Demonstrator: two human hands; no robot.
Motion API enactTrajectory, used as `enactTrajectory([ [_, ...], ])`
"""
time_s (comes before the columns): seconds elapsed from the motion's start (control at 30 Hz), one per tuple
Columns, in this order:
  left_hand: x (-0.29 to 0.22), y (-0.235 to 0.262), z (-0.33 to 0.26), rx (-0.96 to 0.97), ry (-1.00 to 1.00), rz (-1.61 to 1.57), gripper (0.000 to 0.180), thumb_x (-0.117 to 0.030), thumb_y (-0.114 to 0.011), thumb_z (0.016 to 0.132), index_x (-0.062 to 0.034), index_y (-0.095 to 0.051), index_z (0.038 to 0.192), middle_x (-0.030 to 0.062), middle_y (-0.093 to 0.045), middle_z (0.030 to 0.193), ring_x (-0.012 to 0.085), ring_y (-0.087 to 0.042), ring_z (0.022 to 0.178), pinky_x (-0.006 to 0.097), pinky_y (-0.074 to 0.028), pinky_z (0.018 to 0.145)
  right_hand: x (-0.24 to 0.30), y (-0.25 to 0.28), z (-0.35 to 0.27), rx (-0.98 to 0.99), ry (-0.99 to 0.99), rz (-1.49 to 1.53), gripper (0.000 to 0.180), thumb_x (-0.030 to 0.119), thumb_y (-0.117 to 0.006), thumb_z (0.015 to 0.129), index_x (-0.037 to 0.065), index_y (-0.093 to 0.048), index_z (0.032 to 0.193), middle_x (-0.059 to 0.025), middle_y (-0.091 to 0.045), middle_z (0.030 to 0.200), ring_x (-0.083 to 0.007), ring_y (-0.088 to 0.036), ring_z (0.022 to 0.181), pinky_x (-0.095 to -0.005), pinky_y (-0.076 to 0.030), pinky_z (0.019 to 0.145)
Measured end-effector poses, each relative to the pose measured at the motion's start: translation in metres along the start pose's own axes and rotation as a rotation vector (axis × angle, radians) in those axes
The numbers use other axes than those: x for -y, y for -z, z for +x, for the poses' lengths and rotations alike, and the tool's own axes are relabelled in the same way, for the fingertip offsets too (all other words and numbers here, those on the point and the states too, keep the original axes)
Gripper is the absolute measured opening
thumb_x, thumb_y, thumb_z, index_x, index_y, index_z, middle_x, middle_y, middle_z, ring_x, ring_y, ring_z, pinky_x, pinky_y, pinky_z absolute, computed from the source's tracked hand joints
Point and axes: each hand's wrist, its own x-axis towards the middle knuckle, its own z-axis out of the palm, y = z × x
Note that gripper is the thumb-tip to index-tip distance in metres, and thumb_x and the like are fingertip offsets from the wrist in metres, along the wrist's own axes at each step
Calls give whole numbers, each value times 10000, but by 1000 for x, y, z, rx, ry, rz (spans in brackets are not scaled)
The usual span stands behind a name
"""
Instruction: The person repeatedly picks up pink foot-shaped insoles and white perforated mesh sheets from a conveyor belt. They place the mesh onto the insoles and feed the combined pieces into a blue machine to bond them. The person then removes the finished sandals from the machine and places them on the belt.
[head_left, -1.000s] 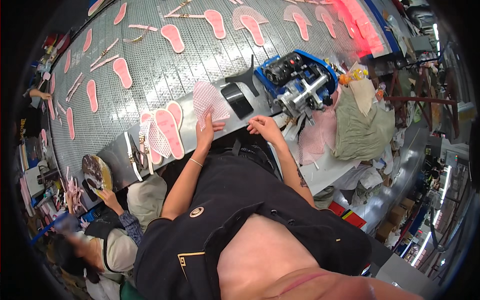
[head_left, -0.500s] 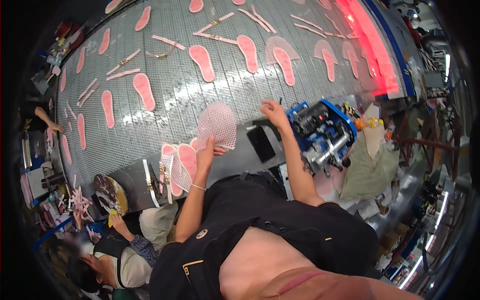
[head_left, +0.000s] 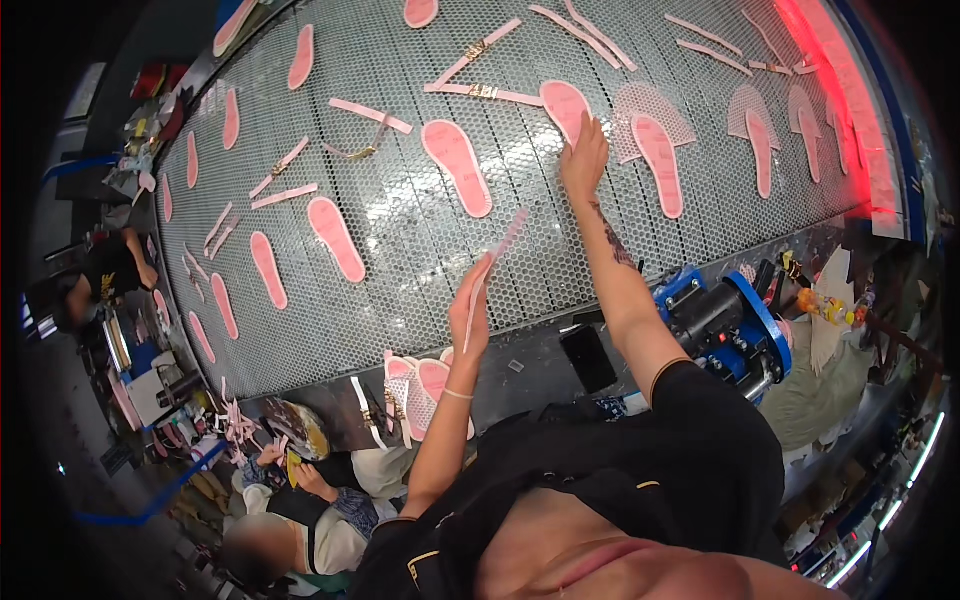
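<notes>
My left hand (head_left: 470,312) holds a pink mesh piece (head_left: 510,233) over the near part of the belt; it is seen almost edge-on. Reaching across the metal mesh conveyor belt (head_left: 385,245), my right hand (head_left: 584,165) has its fingers at the narrow end of a pink insole (head_left: 563,102). That insole's lower end is partly covered by the fingers. To the right of this hand, another pink insole (head_left: 658,165) lies over a fan-shaped mesh piece (head_left: 640,100). A further insole (head_left: 457,168) rests to the left.
Several insoles and pink straps with gold trim (head_left: 485,92) lie along the belt. A red glow (head_left: 835,110) marks its right end. By the near edge are a black phone (head_left: 588,358), a blue machine (head_left: 735,330) and stacked insoles (head_left: 433,378). A co-worker (head_left: 290,520) sits at the lower left.
My right hand has moved from above the near edge out to an insole on the belt. The mesh piece in my left hand has turned from face-on to edge-on. The view has shifted.
</notes>
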Motion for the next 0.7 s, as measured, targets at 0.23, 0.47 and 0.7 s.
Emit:
enactTrajectory([
  [0.23, 3, -107, 121, -211, -350, 184, 505, -85, -536, 900, 21, -421, 1381, 236, -303, 1492, 358, -373, 1346, 394, -335, 1091, -21, 47, 18, -85, -101, 220, 671, 30, -653, 757, -4, -386, 1372, -268, -402, 1379, -427, -389, 1272, -455, -324, 1075],
  [0.47, 41, -168, 171, 58, -16, 843, 707, -40, -628, 785, 18, -314, 1416, 301, -285, 1439, 431, -575, 1050, 469, -509, 850, -32, 69, 33, 5, -312, 288, 708, 90, -689, 735, -19, -389, 1367, -259, -437, 1338, -415, -416, 1266, -428, -355, 1062],
  [0.7, 8, -156, 179, 128, -201, 863, 659, -73, -601, 768, 20, -364, 1375, 313, -344, 1383, 433, -619, 893, 497, -532, 716, -34, 77, 26, -34, -292, 315, 706, 115, -692, 748, -29, -384, 1367, -260, -424, 1349, -413, -413, 1272, -424, -355, 1067],
])
